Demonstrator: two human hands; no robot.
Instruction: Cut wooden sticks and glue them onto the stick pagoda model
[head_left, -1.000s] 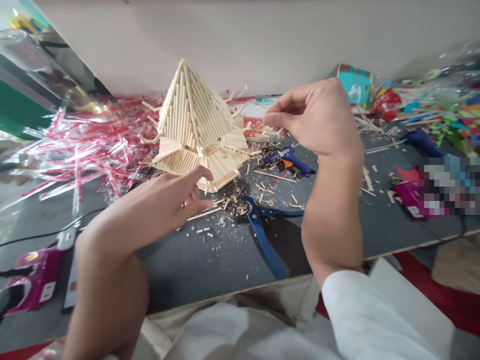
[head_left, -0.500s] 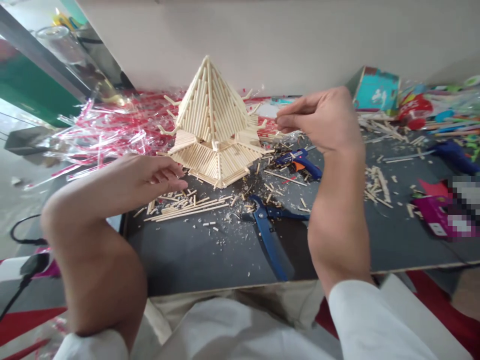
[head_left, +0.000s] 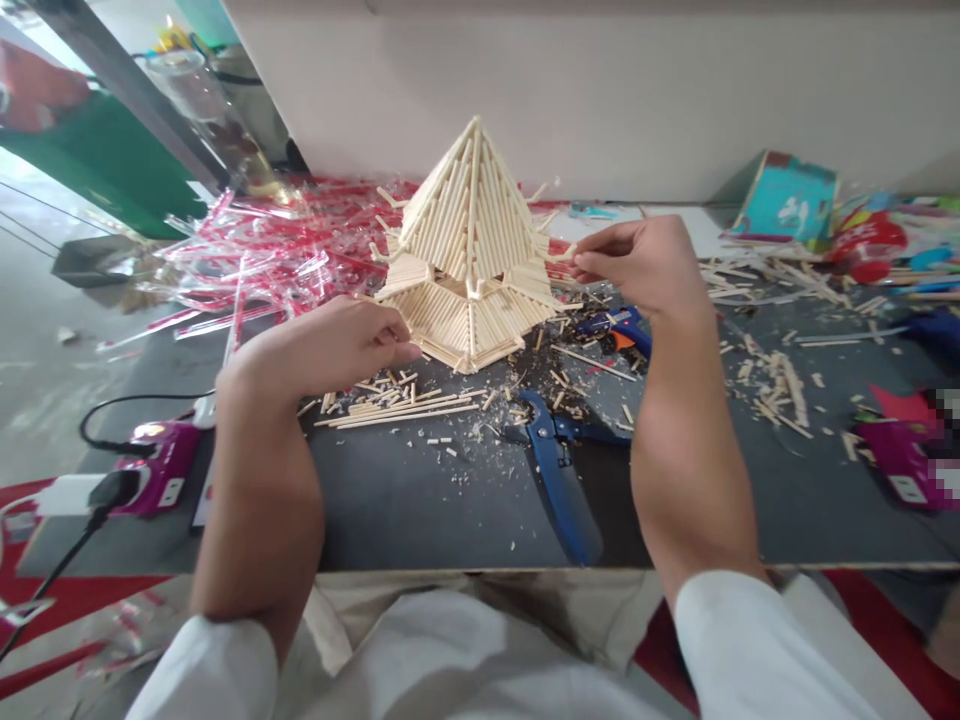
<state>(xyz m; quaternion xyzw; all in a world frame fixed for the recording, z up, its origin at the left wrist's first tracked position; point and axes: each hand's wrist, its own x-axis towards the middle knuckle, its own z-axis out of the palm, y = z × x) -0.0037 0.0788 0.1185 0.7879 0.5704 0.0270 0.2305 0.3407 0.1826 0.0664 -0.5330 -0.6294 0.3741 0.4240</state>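
Note:
A model of pale wooden sticks (head_left: 472, 220) with a steep pointed roof over a wider, flared lower tier stands on the dark table. My left hand (head_left: 352, 345) is at the lower tier's left corner, its fingers curled in against the edge; part of that corner is hidden behind them. At the model's right side, my right hand (head_left: 637, 260) pinches the tip of a small bent stick (head_left: 561, 256) that juts out from under the roof. Similar bent sticks stick out on the left side.
A blue cutter (head_left: 559, 480) lies in front of the model, beside loose sticks (head_left: 405, 410) and shavings. Behind my right wrist is a blue glue gun (head_left: 634, 330). Red and clear plastic wrappers (head_left: 292, 250) pile up at left, near a purple power strip (head_left: 161, 465) with cables.
My left hand has come in to the model's left corner and its fingers have curled. My right fingers have reached the bent stick. The view has shifted, so everything sits further right.

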